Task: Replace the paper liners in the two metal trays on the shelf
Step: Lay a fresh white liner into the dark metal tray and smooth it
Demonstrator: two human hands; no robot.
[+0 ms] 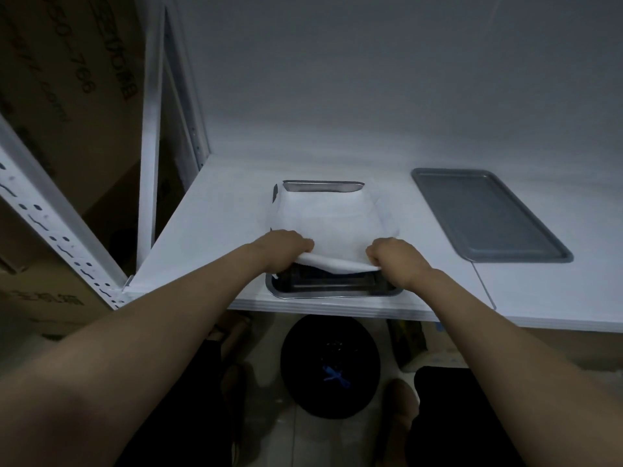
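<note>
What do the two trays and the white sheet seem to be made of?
The tray under the sheet looks like polished steel: its rim gleams and mirrors. The tray on the right is probably metal with a dull grey coating, as no reflections show. The white sheet seems to be thin matte paper: it bends softly where the left hand and the right hand grip its near edge.

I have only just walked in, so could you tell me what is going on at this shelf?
A person is handling the paper liner of the shiny metal tray at the front of the white shelf. The left hand and right hand each grip the liner's near edge, raised off the tray; whether it is coming out or going in cannot be told. The flat grey tray to the right lies bare.
</note>
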